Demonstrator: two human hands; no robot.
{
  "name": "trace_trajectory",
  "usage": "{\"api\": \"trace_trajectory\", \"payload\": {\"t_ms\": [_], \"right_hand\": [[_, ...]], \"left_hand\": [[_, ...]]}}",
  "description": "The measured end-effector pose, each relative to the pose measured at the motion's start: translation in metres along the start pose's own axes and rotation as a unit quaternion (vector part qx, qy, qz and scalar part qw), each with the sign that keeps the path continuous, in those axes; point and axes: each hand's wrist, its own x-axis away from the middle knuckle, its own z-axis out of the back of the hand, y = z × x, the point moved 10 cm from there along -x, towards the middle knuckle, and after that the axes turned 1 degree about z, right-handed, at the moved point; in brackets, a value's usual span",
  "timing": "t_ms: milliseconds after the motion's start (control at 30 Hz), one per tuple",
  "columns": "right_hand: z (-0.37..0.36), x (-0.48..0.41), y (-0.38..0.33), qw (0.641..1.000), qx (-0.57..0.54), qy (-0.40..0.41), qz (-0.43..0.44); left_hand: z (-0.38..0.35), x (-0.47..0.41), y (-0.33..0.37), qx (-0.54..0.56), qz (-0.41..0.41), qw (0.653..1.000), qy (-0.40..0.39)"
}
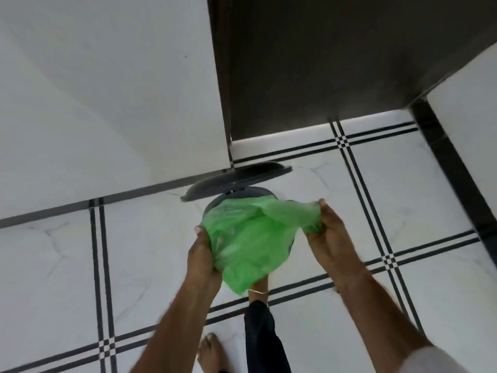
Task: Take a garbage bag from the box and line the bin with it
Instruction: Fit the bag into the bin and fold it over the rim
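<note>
- garbage bag (250, 238): thin green plastic, translucent, crinkled, slight sheen noted
- bin lid (236, 181), 12 o'clock of bag: dark grey plastic, smooth
- floor (376, 189): glossy white marble-look tile, black-lined
- wall (107, 90), 10 o'clock: smooth matt white

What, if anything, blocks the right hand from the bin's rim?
Probably nothing, so yes: the lid stands open, the right hand holds the bag close by the bin, and only the bag covers the rim.

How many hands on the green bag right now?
2. The left hand grips the green bag at its left side, over the bin. The right hand pinches the bag's right edge and stretches it outward. No other hand shows.
</note>
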Motion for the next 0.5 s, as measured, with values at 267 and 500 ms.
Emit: {"api": "trace_trajectory", "payload": {"t_ms": [267, 500], "right_hand": [[0.020, -0.024, 0.014, 0.998, -0.040, -0.023, 0.032], [0.083, -0.035, 0.066, 0.984, 0.139, 0.110, 0.010]], "left_hand": [[0.002, -0.047, -0.026, 0.072, 0.039, 0.994, -0.071], [0.015, -0.079, -0.030, -0.025, -0.001, 0.999, -0.023]]}}
